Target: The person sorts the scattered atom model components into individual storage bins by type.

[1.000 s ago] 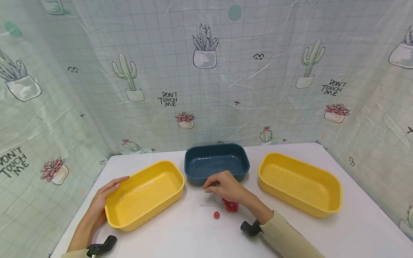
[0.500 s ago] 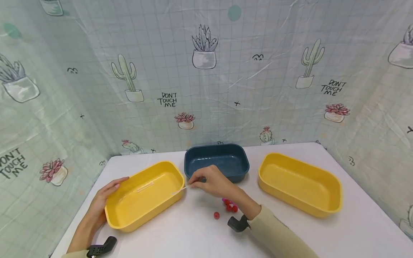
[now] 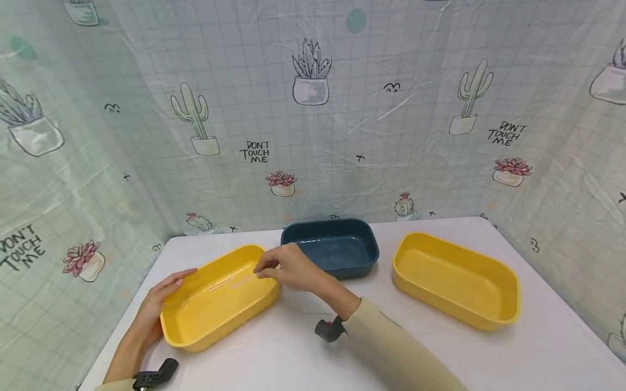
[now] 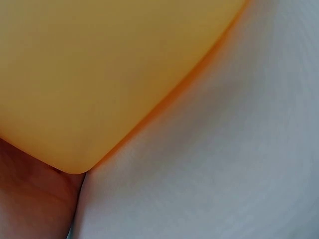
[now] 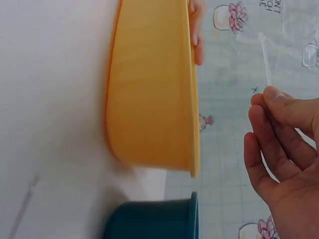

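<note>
My right hand (image 3: 288,266) hovers over the right end of the left yellow tray (image 3: 235,324). Between thumb and fingertips it pinches a thin white cotton swab (image 5: 265,59), which points left above the tray floor. A couple of pale swabs (image 3: 221,283) lie together inside that tray. At the tray's left end, my left hand (image 3: 151,309) rests against the outer wall, its fingers stretched along the rim. Another thin swab (image 3: 316,313) lies on the white table below my right forearm. The left wrist view shows mostly the tray's yellow wall (image 4: 109,74), close up.
A dark blue tray (image 3: 337,269) stands at the back centre, just behind my right forearm. Further right is a second yellow tray (image 3: 450,304). Small red pieces seen earlier are mostly hidden by my right wrist. A patterned cloth (image 3: 313,136) hangs behind the table.
My right hand has picked up a swab from the table and carried it left, over the left yellow tray. My left hand stays at the tray's end.
</note>
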A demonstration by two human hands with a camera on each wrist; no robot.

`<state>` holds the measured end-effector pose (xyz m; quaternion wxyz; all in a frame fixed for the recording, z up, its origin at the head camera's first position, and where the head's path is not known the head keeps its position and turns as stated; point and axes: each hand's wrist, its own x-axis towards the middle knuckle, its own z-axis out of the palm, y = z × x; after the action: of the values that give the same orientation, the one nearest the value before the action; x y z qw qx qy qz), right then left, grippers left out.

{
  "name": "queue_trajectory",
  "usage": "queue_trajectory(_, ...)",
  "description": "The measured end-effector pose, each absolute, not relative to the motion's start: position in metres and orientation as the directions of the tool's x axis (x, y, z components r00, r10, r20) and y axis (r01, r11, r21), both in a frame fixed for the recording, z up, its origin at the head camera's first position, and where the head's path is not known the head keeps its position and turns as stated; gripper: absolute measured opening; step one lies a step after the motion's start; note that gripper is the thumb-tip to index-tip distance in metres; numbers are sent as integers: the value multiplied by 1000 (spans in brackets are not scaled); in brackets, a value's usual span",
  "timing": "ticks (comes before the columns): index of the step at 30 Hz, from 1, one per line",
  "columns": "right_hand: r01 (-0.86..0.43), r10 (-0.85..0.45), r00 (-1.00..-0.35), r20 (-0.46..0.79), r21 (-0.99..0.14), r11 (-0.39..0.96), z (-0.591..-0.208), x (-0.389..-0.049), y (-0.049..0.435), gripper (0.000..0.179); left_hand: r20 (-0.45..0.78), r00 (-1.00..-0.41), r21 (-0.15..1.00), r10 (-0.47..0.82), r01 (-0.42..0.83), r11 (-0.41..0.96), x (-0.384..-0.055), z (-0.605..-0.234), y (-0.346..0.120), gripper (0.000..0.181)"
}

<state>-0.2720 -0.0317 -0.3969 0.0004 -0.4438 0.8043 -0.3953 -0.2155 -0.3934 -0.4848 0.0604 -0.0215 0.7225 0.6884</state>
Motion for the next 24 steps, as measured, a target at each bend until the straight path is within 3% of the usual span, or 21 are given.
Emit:
queue_trajectory(8, -687, -690, -656, 307, -621, 377, -402, -283, -59, 9, -118, -992, 991, 50, -114, 65, -218, -484, -389, 50)
queue_trajectory(24, -532, -643, -754, 138, -701, 474, -424, -298, -107, 8, -118, -992, 992, 48, -115, 55, -214, -484, -393, 48)
